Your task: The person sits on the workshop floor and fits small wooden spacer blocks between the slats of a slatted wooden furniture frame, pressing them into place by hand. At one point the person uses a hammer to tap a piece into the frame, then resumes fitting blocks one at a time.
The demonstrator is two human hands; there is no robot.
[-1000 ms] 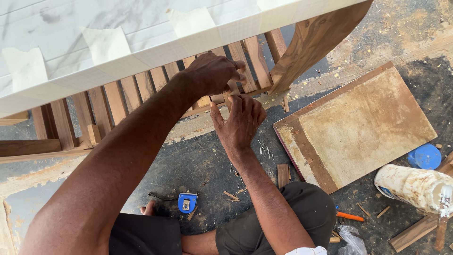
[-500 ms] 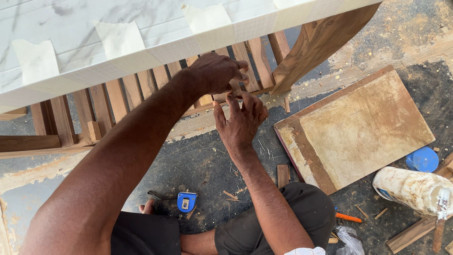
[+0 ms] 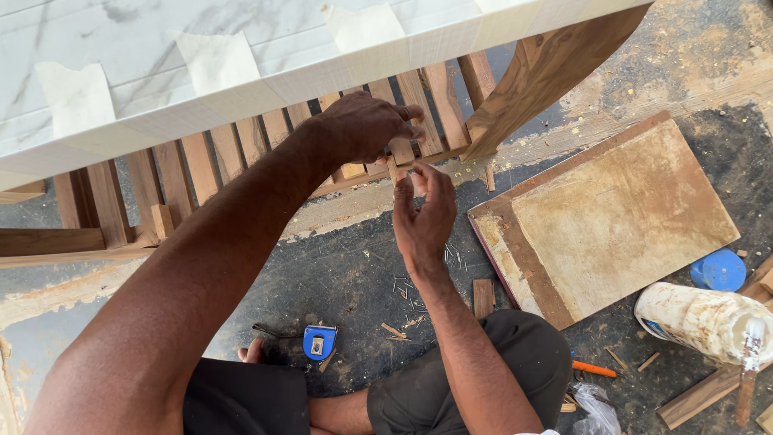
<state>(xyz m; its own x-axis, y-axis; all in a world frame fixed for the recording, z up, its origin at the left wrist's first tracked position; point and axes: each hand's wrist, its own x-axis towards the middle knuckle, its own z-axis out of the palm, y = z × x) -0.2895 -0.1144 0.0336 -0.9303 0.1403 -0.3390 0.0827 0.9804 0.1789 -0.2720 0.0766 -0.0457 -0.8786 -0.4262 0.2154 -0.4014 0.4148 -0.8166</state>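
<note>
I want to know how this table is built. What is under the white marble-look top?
Under the white top runs a row of wooden slats and a curved wooden leg. The slats' upper ends are hidden by the top.

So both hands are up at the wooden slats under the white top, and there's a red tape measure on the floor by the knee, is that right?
Not quite: the tape measure is blue, not red, as the head view shows. The rest holds: the left hand and right hand are both at the wooden slats under the white top, and the tape measure lies on the floor by the knee.
</note>
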